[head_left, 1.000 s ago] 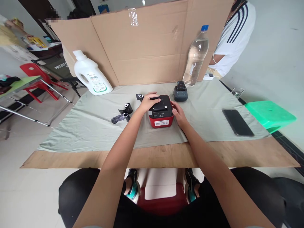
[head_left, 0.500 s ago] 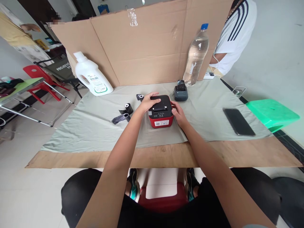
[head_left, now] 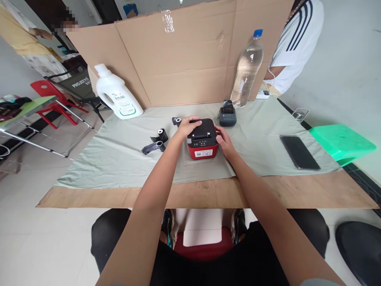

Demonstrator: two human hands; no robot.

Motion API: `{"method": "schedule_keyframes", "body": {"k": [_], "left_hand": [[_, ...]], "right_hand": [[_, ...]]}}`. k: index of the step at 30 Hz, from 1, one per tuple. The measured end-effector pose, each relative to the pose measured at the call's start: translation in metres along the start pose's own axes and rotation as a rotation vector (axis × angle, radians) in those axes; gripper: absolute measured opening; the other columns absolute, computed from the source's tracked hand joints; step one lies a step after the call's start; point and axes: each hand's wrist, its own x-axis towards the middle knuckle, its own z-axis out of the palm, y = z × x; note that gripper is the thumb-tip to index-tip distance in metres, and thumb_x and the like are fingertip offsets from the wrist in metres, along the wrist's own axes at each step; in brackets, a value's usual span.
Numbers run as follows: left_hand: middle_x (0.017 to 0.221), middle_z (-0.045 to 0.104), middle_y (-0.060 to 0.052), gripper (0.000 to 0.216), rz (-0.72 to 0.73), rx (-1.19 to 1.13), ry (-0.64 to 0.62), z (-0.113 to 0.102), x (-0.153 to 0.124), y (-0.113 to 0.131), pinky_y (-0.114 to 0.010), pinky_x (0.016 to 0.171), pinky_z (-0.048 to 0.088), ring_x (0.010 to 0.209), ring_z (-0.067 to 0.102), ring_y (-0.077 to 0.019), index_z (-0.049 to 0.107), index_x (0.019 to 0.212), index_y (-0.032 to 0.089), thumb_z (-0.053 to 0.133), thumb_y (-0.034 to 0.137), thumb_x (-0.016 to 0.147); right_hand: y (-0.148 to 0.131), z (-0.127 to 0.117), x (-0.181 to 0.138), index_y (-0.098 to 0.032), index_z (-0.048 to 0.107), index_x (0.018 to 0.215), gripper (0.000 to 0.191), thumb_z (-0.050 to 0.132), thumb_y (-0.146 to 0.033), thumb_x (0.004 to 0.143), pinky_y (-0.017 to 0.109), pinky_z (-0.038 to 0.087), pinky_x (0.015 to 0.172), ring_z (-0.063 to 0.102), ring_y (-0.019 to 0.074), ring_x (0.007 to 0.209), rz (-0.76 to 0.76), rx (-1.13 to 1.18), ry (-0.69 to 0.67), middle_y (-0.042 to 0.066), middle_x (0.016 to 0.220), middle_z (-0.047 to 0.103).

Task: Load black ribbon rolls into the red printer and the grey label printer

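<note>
A boxy red and black printer (head_left: pixel 203 140) stands on the grey cloth in front of me, with a white label along its red front and a slot in its black top. My left hand (head_left: pixel 189 128) holds its left side, thumb and fingers lying over the top. On the opposite side, my right hand (head_left: pixel 225 142) grips the right wall, its fingertips partly hidden behind the edge. Left of the printer lie small black rolls: one roll (head_left: pixel 162 135) with a white core, another roll (head_left: pixel 152 147) partly unwound, and a third roll (head_left: pixel 177 122) near my left wrist.
A small dark device (head_left: pixel 228 115) sits behind the printer, near a tall water bottle (head_left: pixel 247 71). A white jug (head_left: pixel 119 95) leans against the cardboard panel (head_left: pixel 184 59). On the right lies a phone (head_left: pixel 299 152), beside a green stool (head_left: pixel 342 141). A person in a white sleeve (head_left: pixel 303 35) is behind.
Both hands stay on the printer in nearly the same grip. The whole view has shifted slightly, and my knees have moved inward.
</note>
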Motion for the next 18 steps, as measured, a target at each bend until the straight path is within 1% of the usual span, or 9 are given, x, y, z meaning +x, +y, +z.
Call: {"method": "schedule_keyframes", "body": {"k": [4, 8, 12, 14, 15, 16, 18], "left_hand": [[0.105, 0.079, -0.006, 0.023, 0.003, -0.003, 0.015, 0.000, 0.002, -0.002, -0.041, 0.098, 0.058, 0.098, 0.073, -0.0244, 0.079, 0.101, 0.019, 0.078, 0.031, 0.081], [0.097, 0.079, -0.004, 0.021, -0.015, -0.024, 0.019, 0.001, 0.004, -0.005, -0.038, 0.091, 0.059, 0.091, 0.071, -0.0230, 0.079, 0.098, 0.020, 0.079, 0.031, 0.079], [0.096, 0.078, -0.004, 0.017, -0.007, -0.009, 0.022, 0.002, 0.008, -0.004, -0.037, 0.092, 0.059, 0.092, 0.071, -0.0224, 0.078, 0.096, 0.020, 0.075, 0.028, 0.082], [0.100, 0.078, -0.005, 0.015, -0.019, -0.015, 0.052, 0.003, 0.009, -0.003, -0.038, 0.096, 0.058, 0.096, 0.071, -0.0229, 0.076, 0.098, 0.019, 0.070, 0.026, 0.086], [0.105, 0.078, -0.006, 0.016, -0.024, -0.031, 0.089, 0.002, 0.007, -0.004, -0.038, 0.099, 0.057, 0.101, 0.071, -0.0231, 0.075, 0.101, 0.019, 0.068, 0.026, 0.088], [0.112, 0.077, -0.007, 0.019, -0.026, -0.057, 0.145, 0.002, 0.003, -0.006, -0.038, 0.102, 0.056, 0.108, 0.071, -0.0233, 0.073, 0.105, 0.020, 0.067, 0.028, 0.090], [0.130, 0.073, -0.007, 0.027, -0.014, -0.131, 0.271, 0.000, -0.011, -0.013, -0.037, 0.108, 0.054, 0.123, 0.068, -0.0229, 0.069, 0.117, 0.023, 0.064, 0.038, 0.095]], "right_hand": [[0.001, -0.001, -0.001, -0.027, 0.058, 0.142, 0.083, 0.057, -0.087, 0.083, 0.050, 0.052, 0.112, 0.060, 0.0332, 0.129, 0.007, -0.005, -0.018, 0.013, 0.148, 0.060], [0.001, 0.000, -0.001, -0.028, 0.058, 0.141, 0.084, 0.058, -0.087, 0.082, 0.051, 0.052, 0.113, 0.060, 0.0327, 0.130, 0.016, 0.012, -0.010, 0.012, 0.149, 0.060], [0.000, 0.001, -0.003, -0.026, 0.060, 0.138, 0.084, 0.060, -0.087, 0.081, 0.052, 0.050, 0.116, 0.059, 0.0337, 0.133, 0.013, 0.032, 0.003, 0.014, 0.148, 0.061], [-0.002, 0.002, -0.003, -0.026, 0.060, 0.138, 0.083, 0.060, -0.087, 0.081, 0.053, 0.049, 0.117, 0.059, 0.0337, 0.133, 0.017, 0.032, 0.007, 0.014, 0.147, 0.062], [-0.003, 0.002, -0.003, -0.026, 0.061, 0.137, 0.083, 0.060, -0.087, 0.081, 0.053, 0.048, 0.117, 0.059, 0.0335, 0.133, 0.021, 0.030, 0.011, 0.013, 0.146, 0.063], [-0.004, 0.002, -0.003, -0.027, 0.062, 0.137, 0.082, 0.060, -0.087, 0.081, 0.053, 0.048, 0.118, 0.059, 0.0334, 0.133, 0.025, 0.025, 0.016, 0.012, 0.145, 0.063], [-0.007, 0.001, -0.004, -0.027, 0.063, 0.135, 0.079, 0.061, -0.086, 0.082, 0.053, 0.047, 0.118, 0.059, 0.0333, 0.133, 0.031, 0.010, 0.027, 0.011, 0.143, 0.065]]}}
